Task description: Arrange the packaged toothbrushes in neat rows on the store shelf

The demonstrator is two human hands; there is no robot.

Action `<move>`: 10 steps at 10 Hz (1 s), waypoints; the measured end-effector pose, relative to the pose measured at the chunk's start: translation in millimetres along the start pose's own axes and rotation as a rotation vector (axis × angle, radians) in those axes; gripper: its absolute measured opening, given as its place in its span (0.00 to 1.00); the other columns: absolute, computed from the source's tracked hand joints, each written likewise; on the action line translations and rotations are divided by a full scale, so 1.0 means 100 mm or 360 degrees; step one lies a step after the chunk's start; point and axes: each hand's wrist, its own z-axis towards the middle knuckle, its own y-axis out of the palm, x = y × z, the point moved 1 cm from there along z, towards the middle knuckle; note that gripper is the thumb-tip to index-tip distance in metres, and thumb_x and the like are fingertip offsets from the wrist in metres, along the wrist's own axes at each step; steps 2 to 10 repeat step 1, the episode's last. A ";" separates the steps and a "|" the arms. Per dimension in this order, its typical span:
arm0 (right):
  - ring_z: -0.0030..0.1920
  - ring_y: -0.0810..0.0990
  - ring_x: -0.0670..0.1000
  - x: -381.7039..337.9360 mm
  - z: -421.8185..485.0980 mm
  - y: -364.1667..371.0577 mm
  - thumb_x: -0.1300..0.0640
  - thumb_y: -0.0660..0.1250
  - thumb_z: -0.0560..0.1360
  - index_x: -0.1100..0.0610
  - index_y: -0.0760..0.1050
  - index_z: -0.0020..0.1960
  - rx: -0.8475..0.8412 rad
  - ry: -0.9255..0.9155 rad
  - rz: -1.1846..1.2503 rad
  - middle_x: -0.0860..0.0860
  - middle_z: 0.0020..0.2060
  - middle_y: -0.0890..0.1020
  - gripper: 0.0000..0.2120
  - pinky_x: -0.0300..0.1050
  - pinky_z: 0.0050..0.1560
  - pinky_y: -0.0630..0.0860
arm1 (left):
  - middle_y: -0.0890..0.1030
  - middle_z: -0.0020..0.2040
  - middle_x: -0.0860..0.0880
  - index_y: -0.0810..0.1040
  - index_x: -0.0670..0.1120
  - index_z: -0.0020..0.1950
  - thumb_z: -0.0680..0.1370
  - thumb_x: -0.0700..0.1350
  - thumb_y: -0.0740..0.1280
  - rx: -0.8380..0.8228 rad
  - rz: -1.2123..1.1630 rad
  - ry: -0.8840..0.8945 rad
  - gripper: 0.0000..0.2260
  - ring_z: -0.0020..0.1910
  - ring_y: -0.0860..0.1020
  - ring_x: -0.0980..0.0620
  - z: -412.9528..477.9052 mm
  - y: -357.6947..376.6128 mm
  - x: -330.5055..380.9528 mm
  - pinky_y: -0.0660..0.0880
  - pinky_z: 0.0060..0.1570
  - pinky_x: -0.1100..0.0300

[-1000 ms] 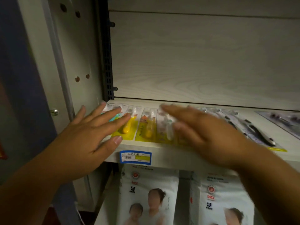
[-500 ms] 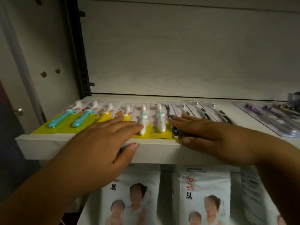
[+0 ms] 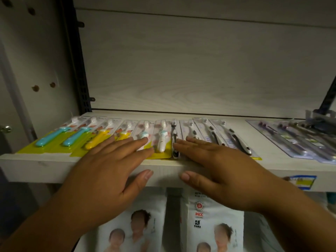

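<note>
Both hands have settled flat, fingers straight, gripping nothing: left hand (image 3: 107, 175) on the yellow-backed packs (image 3: 78, 140), right hand (image 3: 223, 171) on the clear packs (image 3: 227, 135). Pack fronts appear aligned with the shelf (image 3: 27, 168) edge.

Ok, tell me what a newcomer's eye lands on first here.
Two flat hands meet at the shelf's front edge: the left hand lies on the yellow-backed toothbrush packs, the right hand on the grey-handled packs beside them. The blue toothbrushes at the row's left end stand out by colour. Below the shelf are white bags with baby pictures.
</note>
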 end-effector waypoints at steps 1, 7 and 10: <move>0.72 0.63 0.29 0.01 -0.08 -0.11 0.29 0.50 0.75 0.29 0.59 0.75 0.0247 0.0082 0.0414 0.26 0.73 0.64 0.28 0.43 0.71 0.71 | 0.67 0.77 0.57 0.68 0.57 0.77 0.82 0.64 0.50 0.0015 -0.0106 -0.0011 0.26 0.77 0.64 0.54 -0.05 0.03 0.04 0.54 0.75 0.53; 0.72 0.63 0.29 0.01 -0.08 -0.11 0.29 0.50 0.75 0.29 0.59 0.75 0.0247 0.0082 0.0414 0.26 0.73 0.64 0.28 0.43 0.71 0.71 | 0.67 0.77 0.57 0.68 0.57 0.77 0.82 0.64 0.50 0.0015 -0.0106 -0.0011 0.26 0.77 0.64 0.54 -0.05 0.03 0.04 0.54 0.75 0.53; 0.72 0.63 0.29 0.01 -0.08 -0.11 0.29 0.50 0.75 0.29 0.59 0.75 0.0247 0.0082 0.0414 0.26 0.73 0.64 0.28 0.43 0.71 0.71 | 0.67 0.77 0.57 0.68 0.57 0.77 0.82 0.64 0.50 0.0015 -0.0106 -0.0011 0.26 0.77 0.64 0.54 -0.05 0.03 0.04 0.54 0.75 0.53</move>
